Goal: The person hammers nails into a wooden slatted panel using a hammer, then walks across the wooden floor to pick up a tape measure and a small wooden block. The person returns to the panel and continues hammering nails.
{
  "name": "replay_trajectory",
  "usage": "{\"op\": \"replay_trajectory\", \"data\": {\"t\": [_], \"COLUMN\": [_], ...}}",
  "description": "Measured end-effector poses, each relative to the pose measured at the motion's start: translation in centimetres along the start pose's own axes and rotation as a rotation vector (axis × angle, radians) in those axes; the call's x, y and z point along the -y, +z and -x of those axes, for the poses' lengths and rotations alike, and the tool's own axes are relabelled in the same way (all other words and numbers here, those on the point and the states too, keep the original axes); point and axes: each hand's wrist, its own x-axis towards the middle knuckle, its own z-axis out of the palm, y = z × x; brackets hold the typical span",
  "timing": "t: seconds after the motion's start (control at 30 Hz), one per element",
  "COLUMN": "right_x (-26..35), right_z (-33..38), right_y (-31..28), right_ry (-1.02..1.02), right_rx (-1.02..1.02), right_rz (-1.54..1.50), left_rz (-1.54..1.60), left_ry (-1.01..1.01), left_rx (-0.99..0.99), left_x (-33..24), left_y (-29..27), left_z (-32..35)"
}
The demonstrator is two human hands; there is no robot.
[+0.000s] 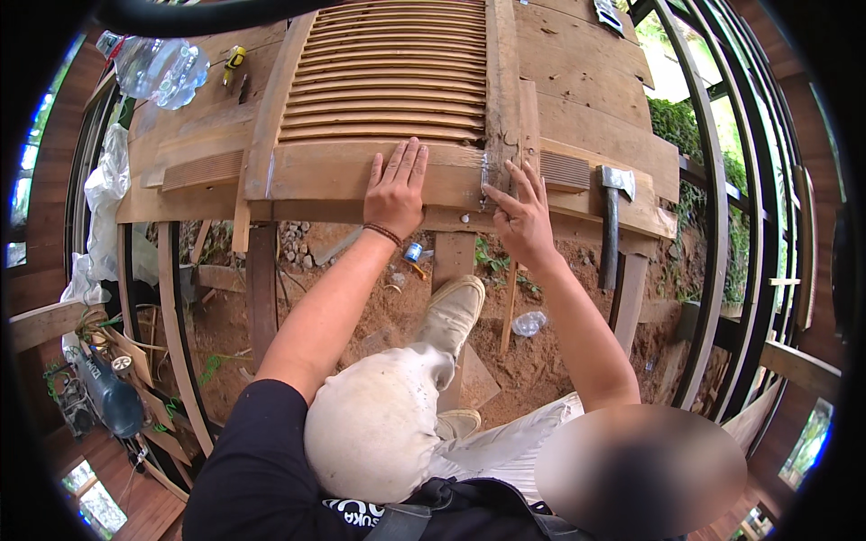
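A wooden louvred shutter lies flat on the plank bench, its slats running crosswise. My left hand rests with straight fingers on the shutter's near rail. At the rail's right end, my right hand touches the corner by the side stile, fingers spread. Nothing shows in either hand. Faint pale marks run along the joint beside the right fingers. A hatchet with a dark handle hangs over the bench's front edge, right of that hand.
The plank bench holds a large clear water bottle and a yellow tape measure at far left. Grooved boards stick out beside the shutter. Below is bare soil with scraps; a blue-green machine sits lower left.
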Motion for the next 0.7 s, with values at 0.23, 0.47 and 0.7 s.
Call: {"op": "replay_trajectory", "data": {"t": [0.23,0.47,0.7], "right_x": [3.3,4.4,1.6], "right_z": [1.7,2.0,9.8], "right_y": [0.5,-0.1,-0.5], "right_ry": [0.004,0.171,0.674], "right_rx": [-0.046,-0.088,-0.432], "right_rz": [0.236,-0.061,-0.396], "left_rz": [-0.017,-0.016,-0.029], "left_ry": [0.003,0.003,-0.001], "left_rx": [0.037,0.019,0.071], "left_x": [0.1,0.0,-0.5], "left_y": [0.1,0.1,-0.5], "left_z": [0.0,-0.1,0.5]}}
